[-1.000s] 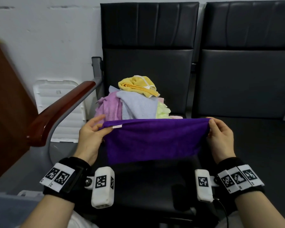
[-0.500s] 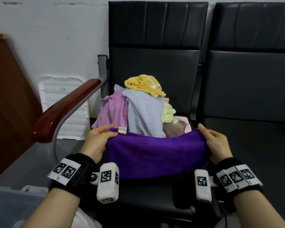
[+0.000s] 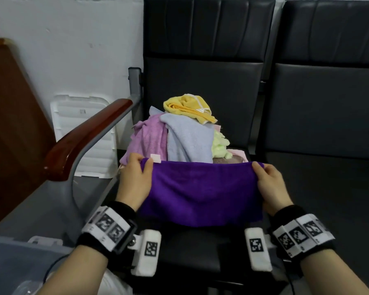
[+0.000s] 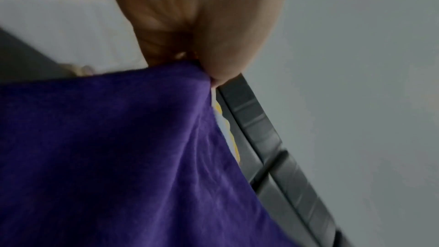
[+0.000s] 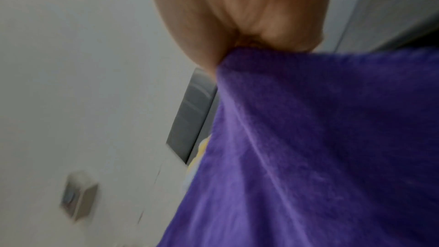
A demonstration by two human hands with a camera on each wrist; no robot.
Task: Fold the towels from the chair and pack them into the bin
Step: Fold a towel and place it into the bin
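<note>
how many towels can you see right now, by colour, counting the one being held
purple towel, held by the left hand and right hand: 1
yellow towel: 1
pink-lilac towel: 1
pale blue towel: 1
light green towel: 1
pale pink towel: 1
brownish towel: 1
total: 7 visible; more may be hidden in the pile

- A black padded chair (image 3: pixel 200 248) fills the centre of the head view, its wooden armrest (image 3: pixel 83 139) at left.
- A heap of towels (image 3: pixel 179 135) lies at the back of its seat: yellow on top, pink, pale blue and light green below.
</note>
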